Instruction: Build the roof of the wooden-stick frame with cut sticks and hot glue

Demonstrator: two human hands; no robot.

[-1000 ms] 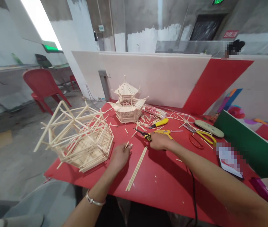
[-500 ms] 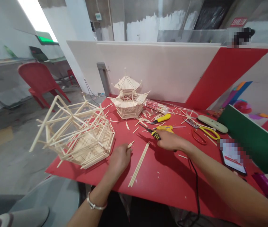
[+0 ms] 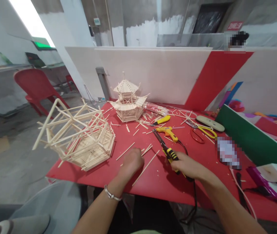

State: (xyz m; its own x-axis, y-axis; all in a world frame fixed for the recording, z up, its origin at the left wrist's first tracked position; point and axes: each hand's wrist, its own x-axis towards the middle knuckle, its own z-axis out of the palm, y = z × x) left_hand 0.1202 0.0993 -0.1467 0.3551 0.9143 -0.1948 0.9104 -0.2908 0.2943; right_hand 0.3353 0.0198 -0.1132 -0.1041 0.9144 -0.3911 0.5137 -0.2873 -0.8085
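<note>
My left hand (image 3: 133,162) is closed low over the red table (image 3: 118,182), with thin wooden sticks (image 3: 147,149) poking out on both sides of it. My right hand (image 3: 186,165) is wrapped round the yellow-and-black handles of long-nose pliers (image 3: 169,153), whose jaws point away and to the left. A long stick (image 3: 146,168) lies between the two hands, and another single stick (image 3: 125,151) rests just left of my left hand. Close to the plier jaws is a yellow glue gun (image 3: 168,132). On the left stands an open stick frame (image 3: 79,136) with a slatted floor.
A finished-looking stick pagoda (image 3: 128,104) stands at the back amid scattered stick pieces. A yellow utility knife (image 3: 162,120), scissors (image 3: 208,131), an oblong case (image 3: 210,123) and a blurred phone (image 3: 228,152) lie to the right. A green board (image 3: 253,136) bounds the right side.
My right hand has drawn the pliers back towards me, uncovering the glue gun. My left hand has moved right, onto where the long sticks lay together; those sticks are now spread apart.
</note>
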